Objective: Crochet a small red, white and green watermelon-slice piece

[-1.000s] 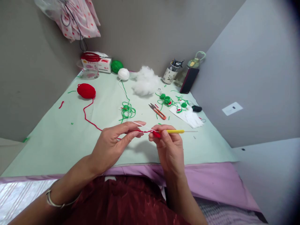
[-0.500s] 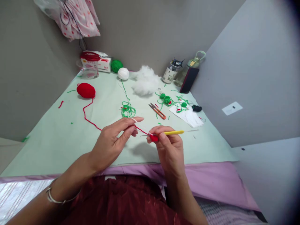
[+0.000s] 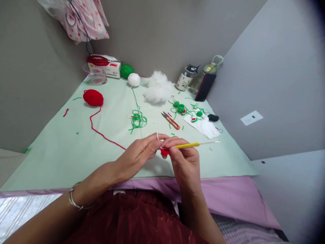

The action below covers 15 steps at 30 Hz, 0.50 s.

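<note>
In my right hand [image 3: 185,159] a crochet hook [image 3: 189,145] with a yellow handle is gripped, its rear metal end pointing right. A small red crochet piece [image 3: 165,152] sits at the fingertips, where both hands meet. My left hand [image 3: 141,154] is closed, with white yarn [image 3: 157,136] looped over its index finger. Red yarn [image 3: 106,138] runs from the red yarn ball [image 3: 93,98] across the table to the left hand. The hook's front tip is hidden behind the fingers.
Orange-handled thread snips [image 3: 171,120] lie beyond the hands, beside tangled green yarn [image 3: 138,119]. White stuffing [image 3: 157,87], a white yarn ball [image 3: 133,80] and a green yarn ball [image 3: 126,71] are at the back. Small green crochet pieces [image 3: 180,108], a pen cup [image 3: 185,79] and a phone [image 3: 205,87] stand right.
My left hand has moved right and now meets the right hand at the red piece. The hook has shifted slightly right. The red yarn trails further right.
</note>
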{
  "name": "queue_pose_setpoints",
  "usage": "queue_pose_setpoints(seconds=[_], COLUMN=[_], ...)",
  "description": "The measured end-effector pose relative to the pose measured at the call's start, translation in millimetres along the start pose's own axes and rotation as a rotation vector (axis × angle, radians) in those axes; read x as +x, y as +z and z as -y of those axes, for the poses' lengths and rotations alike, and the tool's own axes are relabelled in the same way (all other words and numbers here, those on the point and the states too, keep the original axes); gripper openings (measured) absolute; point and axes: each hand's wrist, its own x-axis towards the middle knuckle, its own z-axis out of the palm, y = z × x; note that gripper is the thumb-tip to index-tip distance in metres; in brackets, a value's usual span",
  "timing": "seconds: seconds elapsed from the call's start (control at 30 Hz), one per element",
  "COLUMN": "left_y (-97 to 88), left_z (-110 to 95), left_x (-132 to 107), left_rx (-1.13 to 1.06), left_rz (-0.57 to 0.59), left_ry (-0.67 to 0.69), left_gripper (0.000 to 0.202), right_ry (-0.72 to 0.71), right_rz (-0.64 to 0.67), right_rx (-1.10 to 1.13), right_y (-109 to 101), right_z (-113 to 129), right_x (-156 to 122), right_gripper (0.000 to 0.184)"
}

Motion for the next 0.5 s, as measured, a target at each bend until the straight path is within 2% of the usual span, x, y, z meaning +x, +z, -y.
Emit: queue_pose_setpoints(seconds=[0.1,0.2,0.37,0.5], left_y=[-1.1,-1.5,4.7,9.0], left_z=[-1.2,-1.2,1.4,2.1], left_x=[-2.5,-6.5,-10.4,-11.3], left_rx=[0.088,0.203,0.213,0.157], left_rz=[-0.139,-0.243,-0.317,-0.37], left_ry=[-0.011,0.049,0.201,0.195], left_gripper=[0.039,0.033,0.032,0.031], right_ry=[0.014,-0.06,-0.255,-0.328], right_rz=[-0.011,-0.053,-0.11,-0.122], right_rx=[-0.014,-0.124,-0.357,-0.441], right_y=[-1.5,1.3,9.4,10.1], right_z=[1.1,3.6,5.4,1.3], right_x=[-0.1,-1.9,-6.6,-9.0], right_gripper=[0.011,0.014,0.023,0.027])
